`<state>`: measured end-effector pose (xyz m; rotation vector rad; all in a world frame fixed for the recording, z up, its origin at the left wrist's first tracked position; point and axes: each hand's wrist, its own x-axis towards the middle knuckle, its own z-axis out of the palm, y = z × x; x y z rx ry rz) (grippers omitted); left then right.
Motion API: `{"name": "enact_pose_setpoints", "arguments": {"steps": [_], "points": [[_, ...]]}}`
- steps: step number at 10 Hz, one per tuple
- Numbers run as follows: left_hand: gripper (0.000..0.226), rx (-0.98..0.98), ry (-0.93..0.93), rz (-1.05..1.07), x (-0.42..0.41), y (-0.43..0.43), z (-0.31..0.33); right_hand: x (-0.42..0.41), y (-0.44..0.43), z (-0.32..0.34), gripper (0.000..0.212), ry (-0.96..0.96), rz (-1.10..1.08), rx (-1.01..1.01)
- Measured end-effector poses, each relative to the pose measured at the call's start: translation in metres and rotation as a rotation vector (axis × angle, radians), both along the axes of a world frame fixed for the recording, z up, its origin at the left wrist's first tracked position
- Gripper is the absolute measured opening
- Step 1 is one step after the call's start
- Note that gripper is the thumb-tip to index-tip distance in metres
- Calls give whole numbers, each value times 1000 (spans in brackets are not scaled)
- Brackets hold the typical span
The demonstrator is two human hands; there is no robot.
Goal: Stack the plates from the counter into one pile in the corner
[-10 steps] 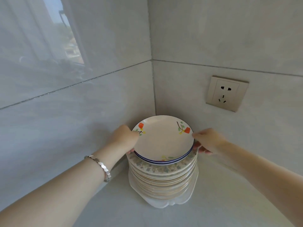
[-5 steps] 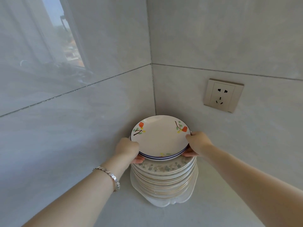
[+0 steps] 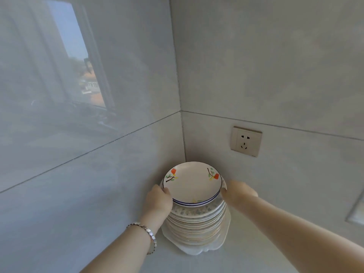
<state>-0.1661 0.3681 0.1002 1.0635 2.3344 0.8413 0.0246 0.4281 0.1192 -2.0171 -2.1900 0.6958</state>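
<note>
Wrist: nearest my camera, a silver link bracelet (image 3: pixel 152 238) sits on the left forearm.
Counter: the pale grey stone counter (image 3: pixel 126 259) runs into the corner.
Base: a white scalloped ceramic platter (image 3: pixel 208 250) lies on the counter.
Pile: a tall pile of round cream plates (image 3: pixel 197 225) stands on that platter, tight in the corner where the two walls meet.
Left hand: the left hand (image 3: pixel 159 201) curls round the left rim of the round cream ceramic plate with orange flowers and a blue-lined rim (image 3: pixel 193 184).
Right hand: the right hand (image 3: pixel 239 192) is blurred on my feed. It touches the right rim, but I cannot tell whether it grips.
Top plate: it sits on top of the pile, between both hands.
Wall: a beige square wall socket (image 3: pixel 246 141) is on the right grey wall, above the pile.
Reflection: the glossy grey tile of the left wall (image 3: pixel 59 134) mirrors a window.
</note>
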Motion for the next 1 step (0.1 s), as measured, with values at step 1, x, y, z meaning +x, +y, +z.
{"name": "enact_pose_setpoints", "arguments": {"steps": [1], "points": [[31,-96,125,-122,17,-42,47,16,-39,33,36,-144,130,-40]]}}
